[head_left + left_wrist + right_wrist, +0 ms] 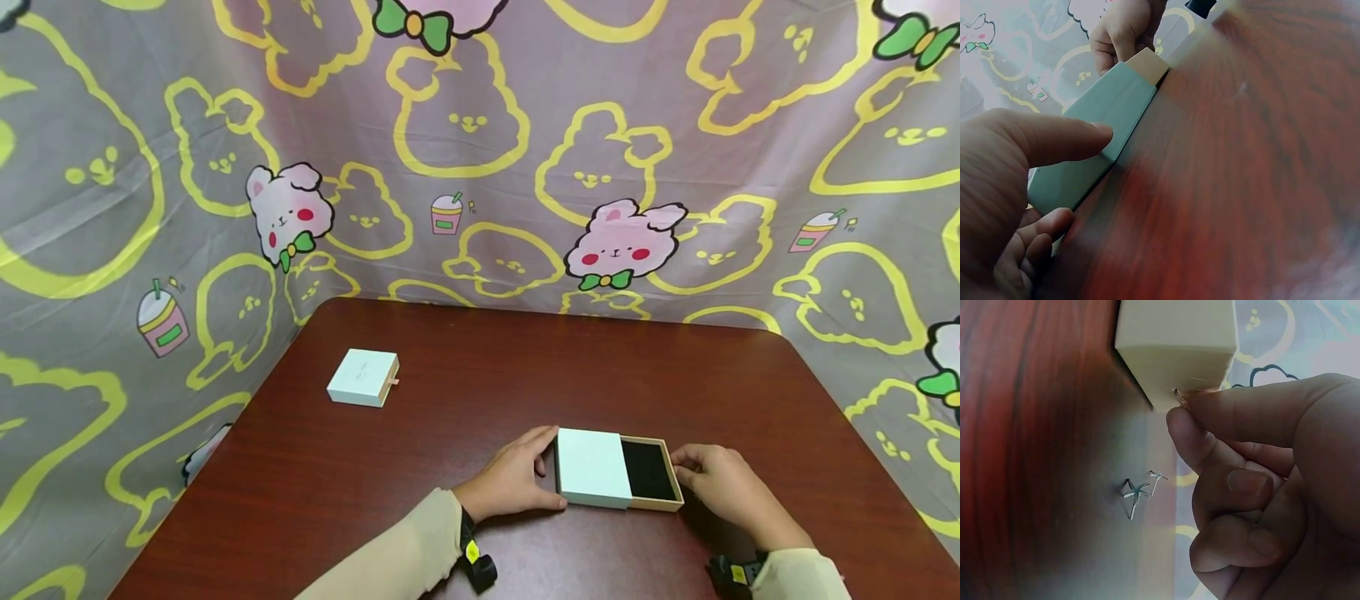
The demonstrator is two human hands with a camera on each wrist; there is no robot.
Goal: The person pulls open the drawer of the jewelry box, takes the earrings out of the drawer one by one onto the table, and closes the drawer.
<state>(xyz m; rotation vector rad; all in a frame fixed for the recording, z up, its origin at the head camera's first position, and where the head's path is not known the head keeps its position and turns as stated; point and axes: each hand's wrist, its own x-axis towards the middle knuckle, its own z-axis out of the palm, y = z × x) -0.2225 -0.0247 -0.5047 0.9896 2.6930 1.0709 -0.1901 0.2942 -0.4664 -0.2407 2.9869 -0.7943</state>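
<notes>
A pale mint drawer box stands partly pulled out, its sleeve (592, 468) on the left and its tan-edged drawer (656, 504) jutting out to the right. Black lining (647, 469) fills the bare part of the drawer. My left hand (510, 482) grips the sleeve's left end, thumb along the near side and fingers at the far corner, as the thumb (1066, 137) shows in the left wrist view. With thumb and forefinger, my right hand (726, 483) pinches a small pull ribbon (1180, 399) on the drawer's end face.
A smaller white drawer box (365, 377) with a pink tab lies farther back on the left of the brown table (465, 367). Two small star-shaped metal pieces (1137, 492) lie near the right hand. Patterned cloth (480, 108) hangs around the table.
</notes>
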